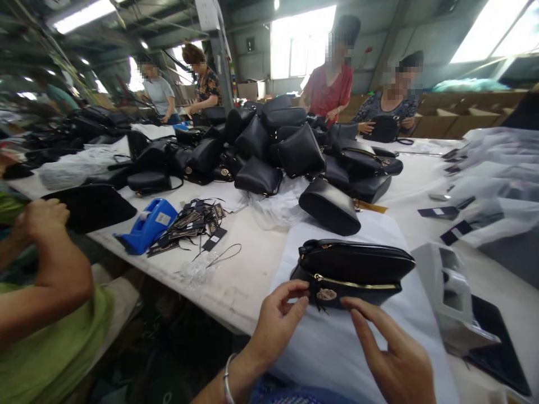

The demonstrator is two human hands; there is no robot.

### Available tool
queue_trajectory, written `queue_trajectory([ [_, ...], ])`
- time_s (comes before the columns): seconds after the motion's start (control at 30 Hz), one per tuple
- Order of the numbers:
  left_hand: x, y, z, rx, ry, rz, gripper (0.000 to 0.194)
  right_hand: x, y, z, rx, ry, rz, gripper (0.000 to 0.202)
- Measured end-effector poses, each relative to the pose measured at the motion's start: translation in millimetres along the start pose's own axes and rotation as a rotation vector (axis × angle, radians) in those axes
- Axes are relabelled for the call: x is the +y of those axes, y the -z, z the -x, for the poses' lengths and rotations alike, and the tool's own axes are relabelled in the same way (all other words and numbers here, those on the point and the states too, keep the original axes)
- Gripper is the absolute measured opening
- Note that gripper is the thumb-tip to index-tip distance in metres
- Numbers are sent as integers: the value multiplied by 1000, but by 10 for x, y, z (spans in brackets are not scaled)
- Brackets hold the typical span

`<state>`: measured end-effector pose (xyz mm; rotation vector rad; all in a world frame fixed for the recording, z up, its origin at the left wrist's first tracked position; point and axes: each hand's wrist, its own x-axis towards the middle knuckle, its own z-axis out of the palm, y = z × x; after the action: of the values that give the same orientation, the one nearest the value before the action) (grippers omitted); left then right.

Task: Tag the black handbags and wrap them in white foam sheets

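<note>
A black handbag (357, 264) stands upright before me on a white sheet (311, 342). Its front has a gold zipper, an oval metal badge (326, 294) and a dark tassel (318, 300) at the left. My left hand (278, 314) grips the bag's lower left corner by the tassel, thumb and forefinger curled in; the exact contact is partly hidden. Along the lower front edge, right of the badge, my right hand (391, 345) has its fingertips at the bag, thumb and forefinger apart, nothing between them.
Black bags (303, 148) are heaped across the table. To the left lie a blue tape dispenser (154, 224) and hang tags (189, 224). A grey dispenser (450, 286) and plastic-wrapped bags (505, 168) stand right. A co-worker's arm (54, 275) is close on the left; others work behind.
</note>
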<state>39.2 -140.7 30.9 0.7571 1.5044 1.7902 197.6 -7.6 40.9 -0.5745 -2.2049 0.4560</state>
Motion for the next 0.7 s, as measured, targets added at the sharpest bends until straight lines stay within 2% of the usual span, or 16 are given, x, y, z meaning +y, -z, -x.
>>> queue_trajectory([
  [0.03, -13, -16, 28, -22, 17, -4, 33, -34, -79, 14, -74, 26, -16, 24],
  [0.1, -2, -2, 53, -56, 6, -60, 35, -77, -230, 55, -139, 36, -47, 30],
  [0.17, 49, 123, 27, -42, -45, -197, 32, -77, -330, 111, -164, 47, -78, 33],
  [0.2, 81, 241, -3, 4, -76, -310, 31, -60, -354, 140, -177, 58, -92, 33],
  [0.27, 143, 580, -93, 159, -124, -571, 28, 1, -353, 192, -204, 69, -111, 32],
  [0.33, 193, 1012, -201, 320, -121, -812, 24, 70, -322, 227, -220, 69, -120, 31],
  [0.43, 242, 1654, -367, 414, -46, -976, 19, 126, -291, 248, -229, 71, -152, 29],
  [0.5, 263, 1993, -472, 476, 33, -1080, 19, 117, -296, 248, -233, 87, -185, 28],
  [0.6, 275, 2344, -626, 523, 200, -1195, 24, 71, -316, 233, -258, 104, -228, 28],
  [0.7, 277, 2562, -763, 502, 358, -1234, 35, 31, -326, 211, -292, 135, -257, 27],
])
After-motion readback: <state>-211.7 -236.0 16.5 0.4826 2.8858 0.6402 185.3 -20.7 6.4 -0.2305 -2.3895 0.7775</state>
